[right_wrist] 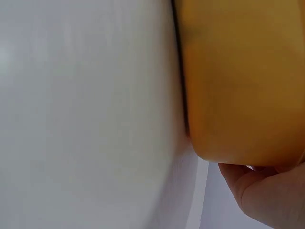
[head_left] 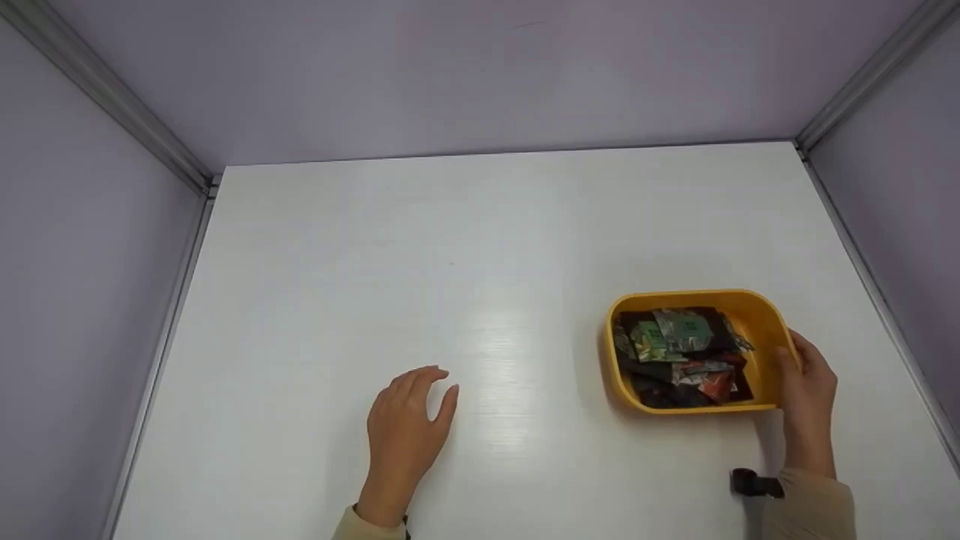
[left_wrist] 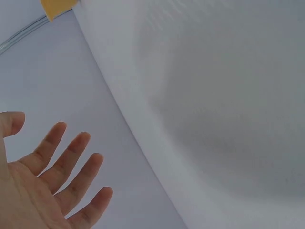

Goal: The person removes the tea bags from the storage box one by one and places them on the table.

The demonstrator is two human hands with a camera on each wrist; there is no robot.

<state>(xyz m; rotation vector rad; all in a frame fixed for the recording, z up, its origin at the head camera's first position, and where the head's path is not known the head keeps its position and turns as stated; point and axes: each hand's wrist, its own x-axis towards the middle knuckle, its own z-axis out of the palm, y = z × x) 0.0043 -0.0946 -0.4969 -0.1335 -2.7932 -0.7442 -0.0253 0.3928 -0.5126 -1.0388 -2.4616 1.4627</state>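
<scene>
The right hand (head_left: pixel 810 386) grips the bin (head_left: pixel 763 322) at the right of the table (head_left: pixel 315 277) — some fingers (head_left: pixel 808 348) hidden behind it. Overlapping packets (head_left: pixel 684 331) inside, print illegible. Left hand (head_left: pixel 405 424) relaxed — its sleeve (head_left: pixel 367 528) cut off.

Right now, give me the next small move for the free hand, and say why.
I'd probably bring the left hand across to steady the left end of the yellow bin: the right hand grips only its right end, the packets lie mostly toward the left, and the left hand holds nothing.
</scene>
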